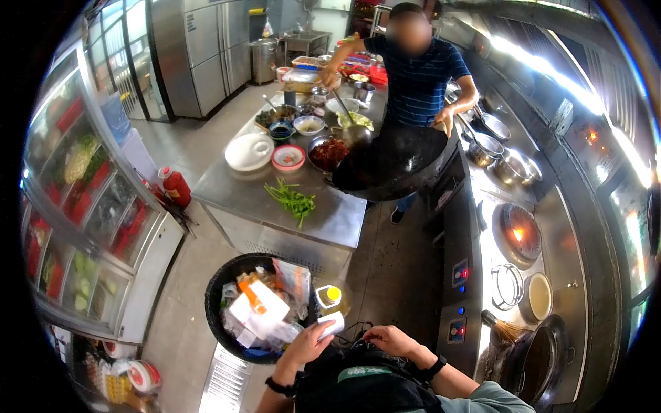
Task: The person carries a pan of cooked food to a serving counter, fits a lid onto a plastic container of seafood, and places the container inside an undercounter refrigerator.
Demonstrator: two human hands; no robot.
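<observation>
My left hand (307, 347) is closed around a small white object (331, 325) with a rounded edge; its exact kind is unclear. My right hand (392, 341) is curled in front of the dark apron (365, 382), fingers drawn together. What it may hold is too small to make out. Just beyond my left hand stands a black bin (215, 313) filled with plastic bags and packaging, a white box (258, 308) on top. Beside the bin is a clear jug (344, 304) with a yellow cap.
Another person (423, 82) tilts a large black wok (392, 165) over a steel table (337, 224) bearing greens (292, 199), plates (249, 151) and bowls. A stove counter with a lit burner (518, 234) runs along the right. A glass-door fridge (89, 186) stands left.
</observation>
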